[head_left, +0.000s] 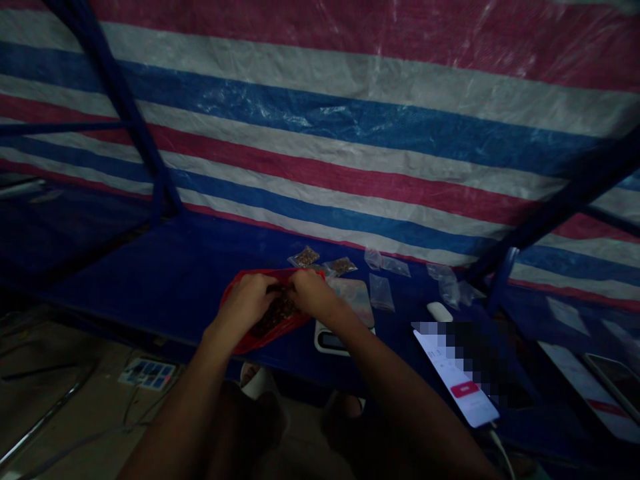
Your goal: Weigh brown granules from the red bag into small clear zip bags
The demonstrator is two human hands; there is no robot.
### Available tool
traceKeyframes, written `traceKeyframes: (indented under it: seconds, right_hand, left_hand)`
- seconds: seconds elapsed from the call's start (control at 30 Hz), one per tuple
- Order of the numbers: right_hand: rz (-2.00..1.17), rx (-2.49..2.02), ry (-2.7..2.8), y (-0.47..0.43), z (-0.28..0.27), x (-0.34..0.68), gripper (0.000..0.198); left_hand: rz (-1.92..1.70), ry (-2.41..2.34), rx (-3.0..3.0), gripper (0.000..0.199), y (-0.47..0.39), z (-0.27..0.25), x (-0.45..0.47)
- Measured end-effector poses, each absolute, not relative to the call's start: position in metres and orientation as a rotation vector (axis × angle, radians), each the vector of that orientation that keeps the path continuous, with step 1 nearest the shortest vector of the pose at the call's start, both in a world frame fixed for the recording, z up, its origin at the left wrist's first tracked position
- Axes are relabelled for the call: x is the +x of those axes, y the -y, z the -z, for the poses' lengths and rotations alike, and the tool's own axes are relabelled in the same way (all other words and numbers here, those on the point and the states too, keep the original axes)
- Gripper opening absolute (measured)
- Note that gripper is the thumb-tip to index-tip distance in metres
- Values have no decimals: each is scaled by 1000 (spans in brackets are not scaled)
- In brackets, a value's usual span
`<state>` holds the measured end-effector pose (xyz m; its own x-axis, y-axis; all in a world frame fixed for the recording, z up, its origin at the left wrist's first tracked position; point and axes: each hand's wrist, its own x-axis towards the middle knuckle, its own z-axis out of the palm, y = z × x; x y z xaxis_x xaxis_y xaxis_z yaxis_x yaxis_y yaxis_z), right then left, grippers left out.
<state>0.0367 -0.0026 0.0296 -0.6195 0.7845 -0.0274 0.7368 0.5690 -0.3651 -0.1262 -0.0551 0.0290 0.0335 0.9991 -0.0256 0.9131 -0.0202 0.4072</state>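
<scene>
A red plastic bag point(245, 343) lies spread on the blue tabletop, with loose dark brown bits point(275, 313) in it. Over its left side is my left hand point(250, 297), fingers bent inward at the bits. My right hand point(313, 293) comes in from the other side, its fingers also curled and the tips close to the left ones. What the fingertips pinch is too dark to make out. Just right of the bag stands a small kitchen scale point(357, 300), partly behind my right forearm. Behind the bag are two small clear packets of brown bits, one point(306, 256) left of the other point(342, 267).
Clear plastic bags point(381, 292) lie right of the scale. Farther right are a white rounded case point(440, 311) and a lit phone point(457, 377) with a cable. Blue frame bars point(125, 107) and a striped tarp point(325, 133) stand behind. A power strip point(147, 373) is on the floor.
</scene>
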Motion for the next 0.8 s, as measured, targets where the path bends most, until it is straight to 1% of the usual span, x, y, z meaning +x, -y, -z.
traceKeyframes:
  seconds: [0.17,0.3,0.43,0.57,0.8]
  right_hand:
    - [-697,-1082,2455,4,-64,71,18]
    - [-756,-1142,2317,0,-82,116,17]
    - [-686,-1303,2369,-6,-69,149,15]
    - [-600,-1393,2419,-11,-52,158,13]
    - [-577,-1413,2506,-14,-53,156,12]
  left_hand:
    - [-474,-1828,2061,26,56,-23,-128]
    - [-507,-1818,2044,26,53,-17,-130]
    - [-502,-1831,2046,26,51,-16,-127]
    - [-517,-1818,2058,27,52,-19,-119]
    - [-577,-1791,2032,27,56,-32,-106]
